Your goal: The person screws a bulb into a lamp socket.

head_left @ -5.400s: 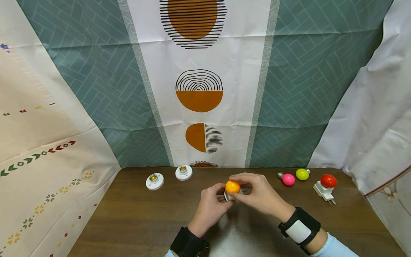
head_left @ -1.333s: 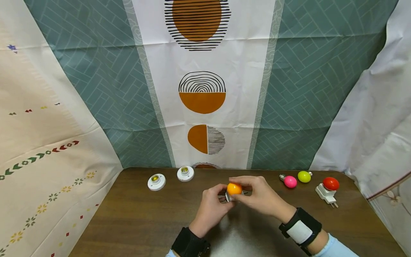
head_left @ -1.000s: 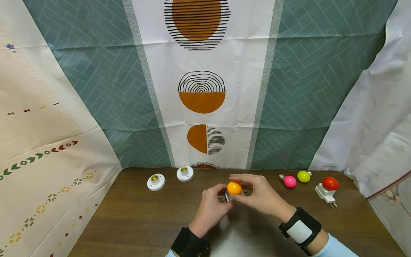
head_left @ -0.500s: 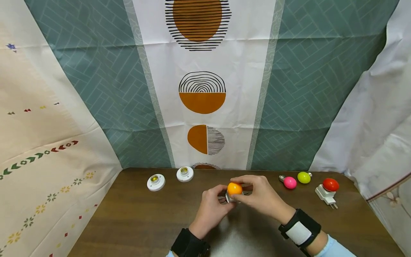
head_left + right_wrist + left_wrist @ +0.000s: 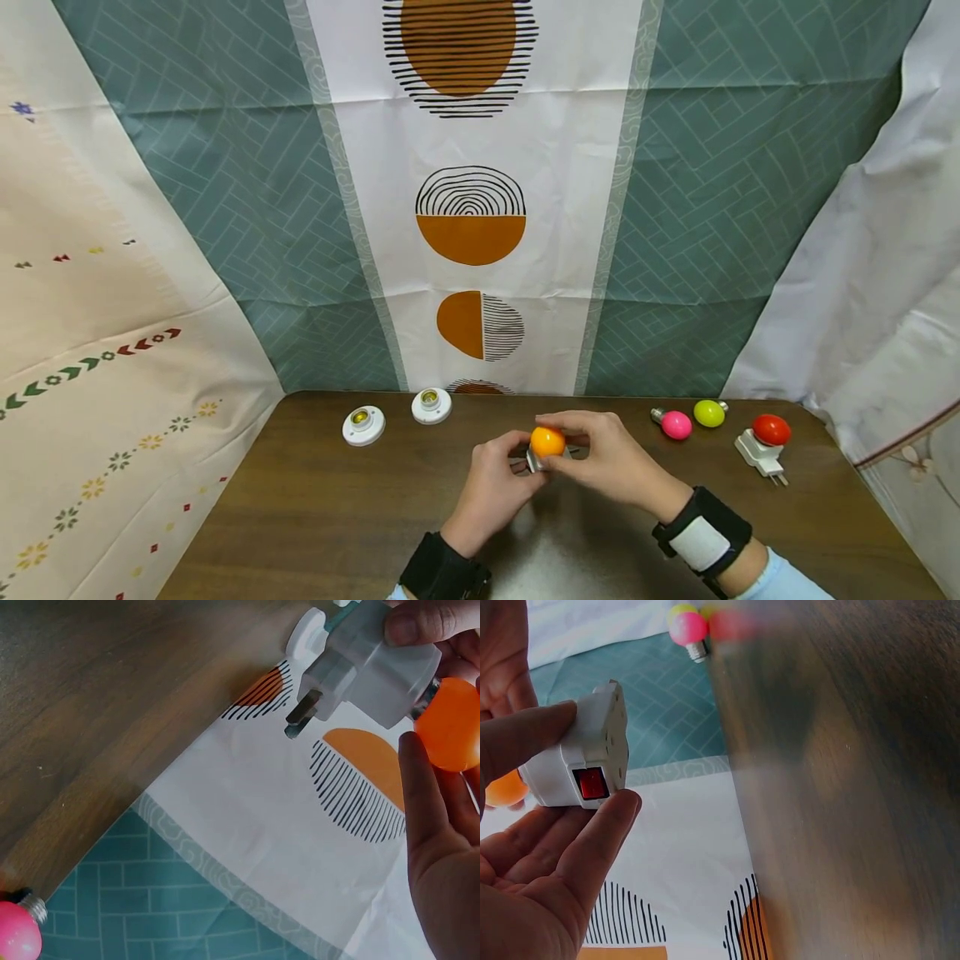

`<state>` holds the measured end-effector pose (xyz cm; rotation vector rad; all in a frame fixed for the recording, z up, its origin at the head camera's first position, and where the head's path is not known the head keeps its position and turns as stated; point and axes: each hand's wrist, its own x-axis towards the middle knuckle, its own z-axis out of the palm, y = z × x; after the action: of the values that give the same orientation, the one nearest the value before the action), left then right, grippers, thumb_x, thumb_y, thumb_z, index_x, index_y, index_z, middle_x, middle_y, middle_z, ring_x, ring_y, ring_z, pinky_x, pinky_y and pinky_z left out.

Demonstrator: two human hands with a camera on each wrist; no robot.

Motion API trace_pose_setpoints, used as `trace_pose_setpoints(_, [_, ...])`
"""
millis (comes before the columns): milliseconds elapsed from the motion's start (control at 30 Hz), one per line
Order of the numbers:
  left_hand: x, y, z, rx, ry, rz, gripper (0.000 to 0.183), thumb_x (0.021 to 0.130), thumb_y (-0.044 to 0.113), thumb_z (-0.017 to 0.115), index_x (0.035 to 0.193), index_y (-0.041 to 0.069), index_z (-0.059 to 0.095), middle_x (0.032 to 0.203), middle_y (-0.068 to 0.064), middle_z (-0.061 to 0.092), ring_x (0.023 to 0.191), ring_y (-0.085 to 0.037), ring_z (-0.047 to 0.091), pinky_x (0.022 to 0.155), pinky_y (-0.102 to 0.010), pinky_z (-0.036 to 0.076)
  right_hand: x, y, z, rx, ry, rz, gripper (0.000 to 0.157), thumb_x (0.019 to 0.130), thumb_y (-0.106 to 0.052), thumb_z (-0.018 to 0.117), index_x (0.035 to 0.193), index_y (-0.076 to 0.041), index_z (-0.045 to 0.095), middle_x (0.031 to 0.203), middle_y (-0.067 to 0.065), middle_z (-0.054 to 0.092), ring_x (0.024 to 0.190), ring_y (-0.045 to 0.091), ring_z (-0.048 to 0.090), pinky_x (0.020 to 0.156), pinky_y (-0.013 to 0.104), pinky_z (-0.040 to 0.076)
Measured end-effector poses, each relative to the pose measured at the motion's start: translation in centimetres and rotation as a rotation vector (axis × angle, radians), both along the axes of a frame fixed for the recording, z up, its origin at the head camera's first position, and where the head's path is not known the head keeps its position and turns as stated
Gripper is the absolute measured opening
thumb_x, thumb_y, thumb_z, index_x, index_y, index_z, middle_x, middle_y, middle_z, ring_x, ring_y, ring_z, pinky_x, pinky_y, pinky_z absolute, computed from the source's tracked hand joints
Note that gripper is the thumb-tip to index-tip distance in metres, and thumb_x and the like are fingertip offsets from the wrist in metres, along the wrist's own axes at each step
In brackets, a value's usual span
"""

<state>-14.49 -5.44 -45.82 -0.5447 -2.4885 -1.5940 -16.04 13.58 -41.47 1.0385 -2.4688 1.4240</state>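
My left hand (image 5: 497, 483) grips a white plug-in bulb socket (image 5: 592, 750) between thumb and fingers. Its red switch (image 5: 591, 783) shows in the left wrist view, and its two metal prongs (image 5: 302, 714) stick out in the right wrist view. My right hand (image 5: 607, 454) holds an orange round bulb (image 5: 547, 442) by its sides, fingers at the far side and thumb at the near side. The bulb (image 5: 452, 724) sits at the mouth of the socket, a strip of its metal base showing between them. Both hands are held over the middle of the table.
Two round white bulb holders (image 5: 363, 425) lie at the back left of the wooden table (image 5: 315, 517). At the back right lie a pink bulb (image 5: 677, 425), a yellow-green bulb (image 5: 708, 413) and a second white plug socket (image 5: 759, 450) with a red bulb (image 5: 772, 429) in it. Patterned cloth (image 5: 675, 208) hangs behind.
Both hands stay in nearly the same place around the socket and orange bulb. The right fingers shift slightly on the bulb; the head view has drifted a little since the oldest frame.
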Motion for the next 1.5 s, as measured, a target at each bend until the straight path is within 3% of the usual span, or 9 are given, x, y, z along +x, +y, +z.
trace_pose_setpoints(200, [0.39,0.07,0.27,0.004,-0.001,0.002,0.035,0.074,0.022,0.077,0.105,0.016,0.063,0.1,0.008,0.062,0.091,-0.005,0.058,0.073,-0.025,0.048,0.39,-0.24,0.2,-0.028,-0.01,-0.067,0.044,0.072,-0.027,0.079,0.113,-0.021,0.064,0.105,-0.01,0.062,0.093,0.007,0.059,0.075,0.033,0.05])
trace_pose_setpoints(533, [0.35,0.09,0.32,-0.022,-0.005,0.007,0.035,0.074,0.022,0.077,0.105,0.015,0.063,0.1,0.007,0.062,0.092,-0.004,0.058,0.073,-0.022,0.047,0.3,0.01,0.53,0.011,0.008,0.033,0.046,0.078,-0.02,0.074,0.121,-0.018,0.06,0.118,-0.01,0.058,0.106,0.01,0.055,0.084,0.028,0.045])
trace_pose_setpoints(867, [0.5,0.17,0.51,0.004,-0.019,-0.004,0.034,0.074,0.025,0.077,0.105,0.016,0.065,0.1,0.008,0.063,0.091,-0.004,0.058,0.073,-0.025,0.048,0.56,-0.12,0.5,-0.004,0.047,-0.045,0.042,0.075,-0.026,0.077,0.114,-0.018,0.064,0.106,-0.008,0.063,0.095,0.007,0.058,0.077,0.027,0.048])
trace_pose_setpoints(1167, [0.33,-0.03,0.84,-0.019,0.002,0.012,0.036,0.074,0.02,0.077,0.106,0.014,0.064,0.101,0.006,0.063,0.092,-0.008,0.059,0.072,-0.023,0.047,0.27,0.11,0.86,0.026,0.014,0.009,0.052,0.075,-0.026,0.077,0.123,-0.021,0.058,0.119,-0.005,0.058,0.103,0.009,0.056,0.081,0.028,0.047])
trace_pose_setpoints(1367, [0.36,-0.08,0.66,-0.006,-0.018,0.008,0.035,0.074,0.021,0.078,0.105,0.015,0.064,0.1,0.006,0.063,0.089,-0.007,0.06,0.072,-0.022,0.047,0.25,0.11,0.78,0.032,-0.006,0.006,0.045,0.077,-0.026,0.076,0.119,-0.018,0.061,0.112,-0.008,0.061,0.1,0.008,0.057,0.081,0.028,0.047])
trace_pose_setpoints(1500, [0.32,0.05,0.42,0.012,0.011,0.009,0.034,0.074,0.024,0.077,0.104,0.015,0.065,0.099,0.006,0.063,0.089,-0.006,0.06,0.071,-0.023,0.048,0.32,0.01,0.54,-0.003,0.005,-0.033,0.044,0.075,-0.029,0.077,0.115,-0.019,0.063,0.107,-0.009,0.063,0.095,0.007,0.059,0.077,0.03,0.049])
